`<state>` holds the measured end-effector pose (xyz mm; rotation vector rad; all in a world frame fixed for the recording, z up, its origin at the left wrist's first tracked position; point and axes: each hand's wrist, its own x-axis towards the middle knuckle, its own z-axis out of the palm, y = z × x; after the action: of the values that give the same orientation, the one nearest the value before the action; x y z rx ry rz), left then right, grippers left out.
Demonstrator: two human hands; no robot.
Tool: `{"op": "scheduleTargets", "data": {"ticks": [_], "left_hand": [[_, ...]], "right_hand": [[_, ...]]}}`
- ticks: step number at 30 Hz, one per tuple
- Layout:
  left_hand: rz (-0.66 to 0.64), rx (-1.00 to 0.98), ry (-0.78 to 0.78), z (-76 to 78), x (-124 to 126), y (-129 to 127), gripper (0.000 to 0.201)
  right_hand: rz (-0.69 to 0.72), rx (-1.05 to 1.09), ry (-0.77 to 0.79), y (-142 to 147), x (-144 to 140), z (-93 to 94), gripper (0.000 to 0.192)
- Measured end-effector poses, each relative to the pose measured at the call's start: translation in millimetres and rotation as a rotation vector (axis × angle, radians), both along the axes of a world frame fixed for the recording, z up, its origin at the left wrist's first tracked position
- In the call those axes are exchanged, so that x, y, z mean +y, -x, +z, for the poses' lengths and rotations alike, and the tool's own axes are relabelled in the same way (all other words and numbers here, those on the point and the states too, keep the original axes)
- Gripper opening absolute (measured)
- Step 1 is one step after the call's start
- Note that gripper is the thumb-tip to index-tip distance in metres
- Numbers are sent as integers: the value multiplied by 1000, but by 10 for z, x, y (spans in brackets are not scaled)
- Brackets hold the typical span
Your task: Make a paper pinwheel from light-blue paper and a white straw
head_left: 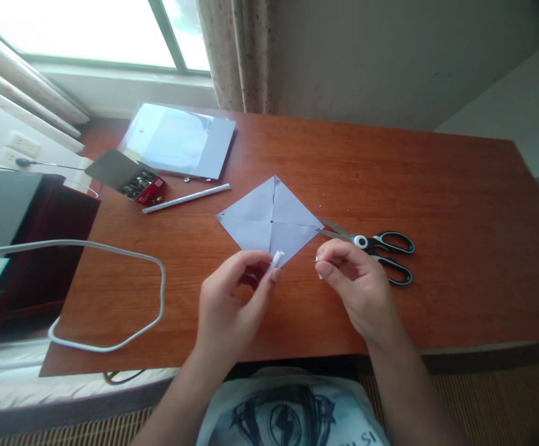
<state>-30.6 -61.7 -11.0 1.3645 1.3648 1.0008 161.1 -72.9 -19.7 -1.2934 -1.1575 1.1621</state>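
Note:
A pale blue folded paper square (269, 218) lies diamond-wise on the wooden table (437, 186), creased into four parts. My left hand (230, 297) pinches a small white rolled piece (276, 259) at the paper's near corner. My right hand (353, 282) hovers just right of it, fingers pinched on a tiny metal pin (318, 260). Black-handled scissors (376, 248) lie right behind my right hand.
A white stick (186, 198), an open box of small metal pieces (132, 179) and a shiny plastic folder (179, 139) lie at the back left. A white cable (111, 297) loops over the table's left part. A window and curtain stand behind.

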Motion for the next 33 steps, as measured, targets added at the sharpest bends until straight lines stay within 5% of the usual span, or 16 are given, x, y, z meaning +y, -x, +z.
{"op": "scheduleTargets", "data": {"ticks": [4, 11, 16, 22, 27, 33], "left_hand": [[60, 393, -118, -70, 118, 257, 16], [71, 546, -152, -206, 152, 442, 17], [28, 619, -176, -253, 120, 480, 13], [-36, 690, -222, -214, 112, 444, 12], [-58, 697, -231, -208, 115, 446, 13], [-54, 665, -272, -240, 113, 477, 12]], "right_hand": [[183, -448, -110, -49, 123, -66, 10], [465, -748, -290, 150, -67, -243, 18], [452, -603, -225, 102, -264, -120, 16], [125, -385, 37, -133, -82, 12, 11], [265, -82, 222, -176, 141, 51, 14], [281, -76, 347, -177, 304, 36, 16]]}}
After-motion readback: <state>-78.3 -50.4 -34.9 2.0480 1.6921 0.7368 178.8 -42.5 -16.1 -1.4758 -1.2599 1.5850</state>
